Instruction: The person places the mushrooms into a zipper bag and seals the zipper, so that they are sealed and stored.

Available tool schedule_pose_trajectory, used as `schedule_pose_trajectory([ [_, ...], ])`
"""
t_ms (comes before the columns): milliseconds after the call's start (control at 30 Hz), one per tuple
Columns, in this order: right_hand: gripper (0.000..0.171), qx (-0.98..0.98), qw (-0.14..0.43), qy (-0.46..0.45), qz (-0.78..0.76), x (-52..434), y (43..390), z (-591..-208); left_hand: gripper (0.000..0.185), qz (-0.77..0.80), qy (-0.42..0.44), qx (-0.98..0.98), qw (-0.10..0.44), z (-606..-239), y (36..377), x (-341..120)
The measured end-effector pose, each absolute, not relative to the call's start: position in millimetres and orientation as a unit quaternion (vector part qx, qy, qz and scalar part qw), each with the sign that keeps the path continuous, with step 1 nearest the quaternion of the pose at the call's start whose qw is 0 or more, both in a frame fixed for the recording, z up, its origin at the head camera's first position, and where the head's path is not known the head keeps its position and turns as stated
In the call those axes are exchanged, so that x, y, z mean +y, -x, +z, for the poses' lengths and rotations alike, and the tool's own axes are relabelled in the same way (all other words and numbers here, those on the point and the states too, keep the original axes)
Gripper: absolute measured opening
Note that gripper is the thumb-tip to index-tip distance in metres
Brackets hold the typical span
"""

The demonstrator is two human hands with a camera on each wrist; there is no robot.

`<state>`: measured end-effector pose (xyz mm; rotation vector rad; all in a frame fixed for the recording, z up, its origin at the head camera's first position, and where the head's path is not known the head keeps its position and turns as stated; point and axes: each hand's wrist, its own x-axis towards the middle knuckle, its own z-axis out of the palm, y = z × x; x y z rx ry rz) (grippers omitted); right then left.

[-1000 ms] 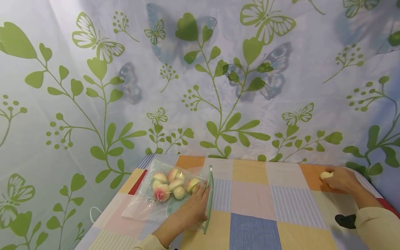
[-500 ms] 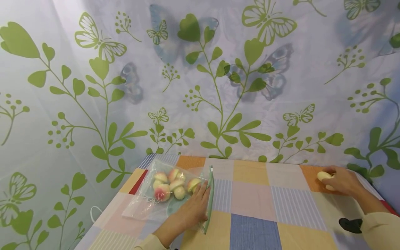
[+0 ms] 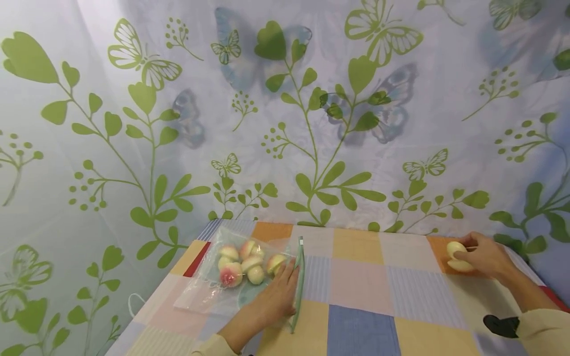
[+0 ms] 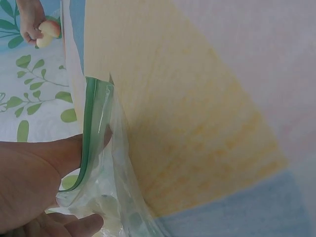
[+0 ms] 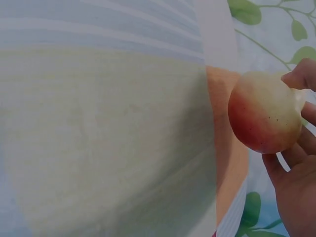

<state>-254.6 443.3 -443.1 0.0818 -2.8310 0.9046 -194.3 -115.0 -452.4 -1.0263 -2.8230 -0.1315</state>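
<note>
At the left of the tabletop [image 3: 360, 282] lay a clear zip bag [image 3: 213, 291] with several pale, pink-blushed peaches [image 3: 242, 264] heaped inside it. Its green zip strip [image 3: 299, 279] formed the right-hand edge, running away from the person toward the leaf-printed curtain [image 3: 285, 123], so the mouth faced right — toward the other hand. The left hand [image 3: 276, 296] rested on the bag just beside that strip; in the left wrist view its thumb [image 4: 69, 150] lay along the green strip [image 4: 91, 128] while a finger curled in from below, a grip that pinched the bag's mouth [image 4: 106, 163] — though whether the mouth stood parted or merely wrinkled was hard to tell from that close angle.

Between the two hands stretched bare checked cloth, the hands well apart.

At the far right edge of the tabletop the right hand [image 3: 483, 257] had its fingers curled round one loose peach [image 3: 457, 254], lifted just clear of the cloth as far as the head view showed. The right wrist view showed the peach [image 5: 264, 113] cupped in the fingertips [image 5: 298, 79], red cheek down, yellow above. The bag's opening lay straight to the left of that peach, across the width of the tabletop, its long zip edge crosswise to that line. A small black object [image 3: 500, 325] sat near the right forearm.
</note>
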Motion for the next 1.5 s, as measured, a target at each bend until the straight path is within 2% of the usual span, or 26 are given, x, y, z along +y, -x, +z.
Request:
schedule_pose_trajectory([
  [200,0.049,-0.941,0.105,-0.030,0.321,435,252,-445,0.105,-0.046,0.345,-0.935,0.062,-452,193,-116],
  [333,0.056,-0.939,0.109,-0.033,0.326,433,252,-443,0.106,-0.040,0.343,-0.936,0.064,-451,193,-116],
  [633,0.065,-0.945,0.066,-0.036,0.320,435,247,-440,0.105,-0.046,0.345,-0.935,0.060,-451,193,-115],
  [933,0.055,-0.930,0.078,-0.054,0.355,421,250,-444,0.106,-0.036,0.355,-0.932,0.072,-454,194,-116],
  [1133,0.050,-0.928,0.108,-0.064,0.352,407,252,-448,0.106,-0.029,0.353,-0.932,0.078,-454,196,-115],
  [1367,0.061,-0.907,0.062,-0.063,0.411,391,252,-452,0.106,-0.035,0.356,-0.931,0.078,-452,196,-115],
  [1500,0.063,-0.899,0.062,-0.061,0.429,382,251,-454,0.106,-0.028,0.358,-0.930,0.080,-451,195,-116],
])
